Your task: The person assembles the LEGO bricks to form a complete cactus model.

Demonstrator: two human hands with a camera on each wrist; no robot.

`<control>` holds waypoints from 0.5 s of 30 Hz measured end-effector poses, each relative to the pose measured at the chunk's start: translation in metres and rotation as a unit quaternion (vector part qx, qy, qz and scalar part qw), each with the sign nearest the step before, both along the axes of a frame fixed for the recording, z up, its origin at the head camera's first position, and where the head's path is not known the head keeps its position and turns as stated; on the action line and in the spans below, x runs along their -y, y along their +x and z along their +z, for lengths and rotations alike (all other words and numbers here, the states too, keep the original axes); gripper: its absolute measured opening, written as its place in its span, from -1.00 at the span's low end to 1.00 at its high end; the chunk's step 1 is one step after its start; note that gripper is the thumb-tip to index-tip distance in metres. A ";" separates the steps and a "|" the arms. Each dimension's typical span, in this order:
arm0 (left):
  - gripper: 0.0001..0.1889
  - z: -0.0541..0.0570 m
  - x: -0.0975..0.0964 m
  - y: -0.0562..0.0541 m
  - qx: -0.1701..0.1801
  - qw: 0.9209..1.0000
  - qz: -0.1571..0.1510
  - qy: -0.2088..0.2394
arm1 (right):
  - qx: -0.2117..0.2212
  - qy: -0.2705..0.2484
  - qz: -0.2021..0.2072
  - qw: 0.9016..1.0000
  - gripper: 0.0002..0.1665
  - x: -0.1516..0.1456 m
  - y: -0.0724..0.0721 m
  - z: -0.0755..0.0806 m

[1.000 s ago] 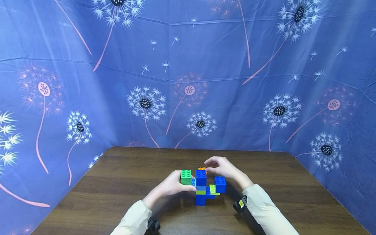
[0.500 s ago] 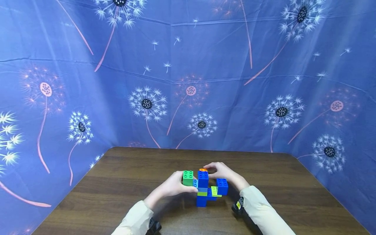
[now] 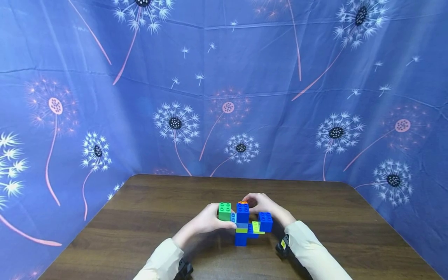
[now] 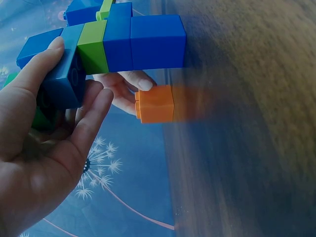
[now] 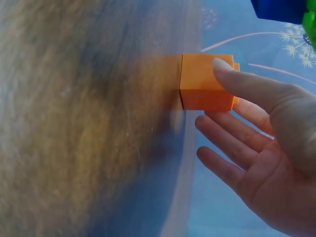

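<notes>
My left hand (image 3: 206, 219) grips a built-up model of toy building bricks at its left side, the thumb lying on a light blue brick (image 4: 68, 64). The model has a blue brick (image 3: 243, 214) at the top of its column, a green brick (image 3: 224, 212) on the left and another blue brick (image 3: 265, 222) out to the right over a lime piece (image 3: 256, 227). Behind the column, my right hand (image 3: 264, 204) pinches an orange brick (image 5: 206, 81) between thumb and fingers. That brick's underside meets the tabletop; in the head view the column mostly hides it.
A brown wooden table (image 3: 140, 217) lies under both hands. Behind it hangs a blue cloth (image 3: 280, 116) printed with dandelions. Black wrist cameras are strapped at the left sleeve (image 3: 162, 256) and right sleeve (image 3: 311, 245).
My right hand has come down and slightly nearer, its fingers closing on the orange brick. The left hand and the model stay almost where they were; the head view has shifted slightly.
</notes>
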State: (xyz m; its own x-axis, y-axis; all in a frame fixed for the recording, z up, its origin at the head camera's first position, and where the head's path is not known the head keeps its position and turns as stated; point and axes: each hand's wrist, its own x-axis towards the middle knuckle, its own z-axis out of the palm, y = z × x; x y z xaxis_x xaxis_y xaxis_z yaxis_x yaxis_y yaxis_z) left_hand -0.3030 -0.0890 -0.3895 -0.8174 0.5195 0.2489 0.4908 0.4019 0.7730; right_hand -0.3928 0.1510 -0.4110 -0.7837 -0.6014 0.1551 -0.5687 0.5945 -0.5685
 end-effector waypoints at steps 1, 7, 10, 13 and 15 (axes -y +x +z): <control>-0.69 0.000 0.000 0.000 -0.001 1.000 -0.001 0.000 | 0.000 -0.003 0.001 1.000 -0.61 -0.001 -0.001 -0.001; -0.69 -0.001 -0.002 0.000 -0.004 1.000 -0.003 0.000 | -0.006 -0.018 0.008 1.000 -0.65 -0.003 -0.003 -0.004; -0.69 -0.001 -0.002 0.000 -0.005 1.000 -0.003 0.002 | -0.006 -0.024 0.007 1.000 -0.66 -0.003 0.000 -0.001; -0.70 -0.002 -0.002 0.000 -0.003 1.000 -0.004 0.006 | -0.008 -0.033 -0.005 0.999 -0.64 -0.005 0.002 0.004; -0.70 -0.003 -0.002 -0.001 -0.004 1.000 -0.006 0.006 | -0.009 -0.037 -0.019 0.999 -0.63 -0.007 0.004 0.006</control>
State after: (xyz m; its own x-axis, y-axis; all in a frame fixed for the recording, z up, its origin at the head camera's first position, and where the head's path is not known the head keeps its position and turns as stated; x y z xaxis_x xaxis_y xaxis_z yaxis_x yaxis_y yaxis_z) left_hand -0.3038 -0.0870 -0.3921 -0.8095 0.5256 0.2616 0.5015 0.3872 0.7737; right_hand -0.3885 0.1577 -0.4049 -0.8026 -0.5577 0.2116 -0.5566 0.5725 -0.6021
